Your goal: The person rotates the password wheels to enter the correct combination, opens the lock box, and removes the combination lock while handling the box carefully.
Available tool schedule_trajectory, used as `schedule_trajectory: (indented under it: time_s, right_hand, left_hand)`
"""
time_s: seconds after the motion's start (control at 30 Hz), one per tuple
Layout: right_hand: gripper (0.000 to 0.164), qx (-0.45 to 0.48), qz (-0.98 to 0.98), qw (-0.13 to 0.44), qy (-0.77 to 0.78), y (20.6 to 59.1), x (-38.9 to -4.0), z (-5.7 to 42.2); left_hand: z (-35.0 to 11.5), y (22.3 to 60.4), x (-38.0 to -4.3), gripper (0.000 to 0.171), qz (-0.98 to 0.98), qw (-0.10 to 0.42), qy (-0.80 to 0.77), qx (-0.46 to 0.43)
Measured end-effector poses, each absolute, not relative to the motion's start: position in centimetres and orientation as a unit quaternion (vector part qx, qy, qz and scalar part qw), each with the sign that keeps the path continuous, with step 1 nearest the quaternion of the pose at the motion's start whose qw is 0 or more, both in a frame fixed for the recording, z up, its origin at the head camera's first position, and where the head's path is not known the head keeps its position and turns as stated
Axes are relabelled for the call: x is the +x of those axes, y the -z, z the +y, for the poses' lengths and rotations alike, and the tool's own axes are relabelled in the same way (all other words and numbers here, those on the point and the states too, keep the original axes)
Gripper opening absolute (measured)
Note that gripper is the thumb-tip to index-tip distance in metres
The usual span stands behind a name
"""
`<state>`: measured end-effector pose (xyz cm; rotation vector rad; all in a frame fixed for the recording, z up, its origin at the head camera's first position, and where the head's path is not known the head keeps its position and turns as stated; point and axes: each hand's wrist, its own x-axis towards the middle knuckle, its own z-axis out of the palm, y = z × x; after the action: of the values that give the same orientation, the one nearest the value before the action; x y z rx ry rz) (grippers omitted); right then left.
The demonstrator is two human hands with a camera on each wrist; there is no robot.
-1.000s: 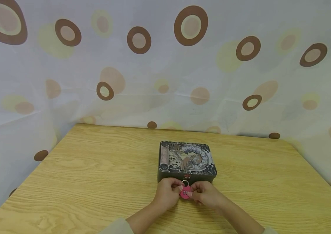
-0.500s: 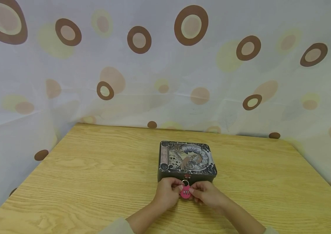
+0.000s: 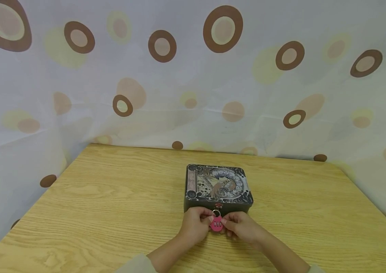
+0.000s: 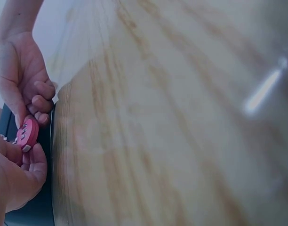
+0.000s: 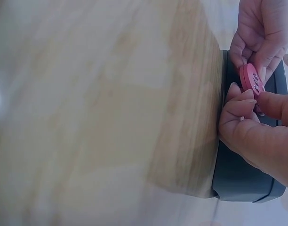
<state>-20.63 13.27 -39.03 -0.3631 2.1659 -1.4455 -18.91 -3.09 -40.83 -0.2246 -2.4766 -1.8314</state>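
Observation:
A pink combination padlock (image 3: 216, 224) with a row of small number dials hangs by its metal shackle at the red clasp (image 3: 218, 205) of a dark box (image 3: 218, 185). The box lid, printed with an ornate figure, is down. My left hand (image 3: 194, 224) pinches the padlock's left side between thumb and fingers. From the right, my right hand (image 3: 242, 226) holds the other side, thumb on the front edge by the dials. In the right wrist view the padlock (image 5: 251, 79) shows between both hands, in front of the box's dark side (image 5: 240, 176).
The box stands on a wood-grain table (image 3: 117, 197), right of its middle. Behind and beside the table hangs a pale curtain (image 3: 193, 72) with brown and yellow circles.
The right thumb has shifted from over the dials to the padlock's right edge, so the dials show more fully. The left hand and the box stay in place.

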Motion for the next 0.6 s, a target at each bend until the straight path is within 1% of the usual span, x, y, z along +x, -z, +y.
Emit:
schedule_trajectory:
  time_s: [0.27,0.6]
  right_hand:
    - [0.022,-0.128,0.797,0.262,0.529,39.13,-20.71,13.31]
    - [0.019,-0.138,0.796,0.245,0.536,39.13,-20.63,13.12]
  left_hand:
    - [-3.08,40.78,-18.90,0.008,-0.802,0.021,0.594,-0.065]
    - [-3.01,40.67,-18.78,0.007,-0.799,0.026,0.598,-0.063]
